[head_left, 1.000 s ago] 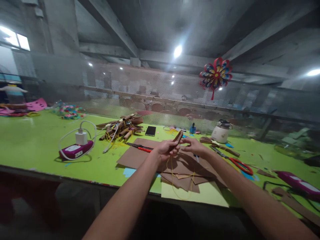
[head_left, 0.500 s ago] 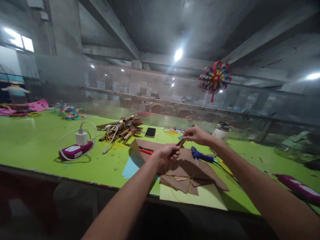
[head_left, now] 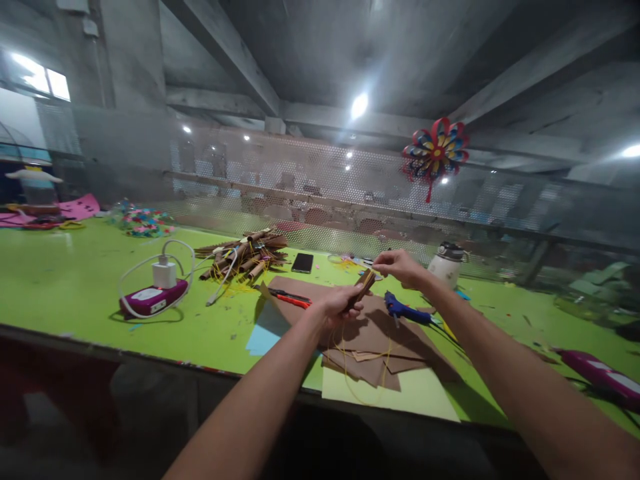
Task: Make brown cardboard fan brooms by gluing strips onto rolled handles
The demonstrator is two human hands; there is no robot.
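My left hand (head_left: 341, 307) is closed round a small brown paper roll (head_left: 367, 283), tilted up to the right. Yellow string (head_left: 345, 353) trails below that hand over brown paper sheets (head_left: 387, 333). Just beyond the roll's upper end, my right hand (head_left: 397, 265) has thumb and finger pinched together; what is between them is too small to make out. A blue glue gun (head_left: 407, 311) lies on the table under my right wrist. To the left of my left hand, a red-and-black cutter-like tool (head_left: 290, 298) rests on the paper.
A pile of brown paper rolls (head_left: 247, 253) lies left of a phone (head_left: 303, 263). Further left is a purple power strip (head_left: 150, 301) with a white charger and cable. A white bottle (head_left: 447, 267) stands behind my right forearm. A flower ornament (head_left: 437, 153) hangs at the mesh screen (head_left: 300, 193).
My right hand has moved slightly right, off the roll's upper end. The roll in my left hand now shows more of its length.
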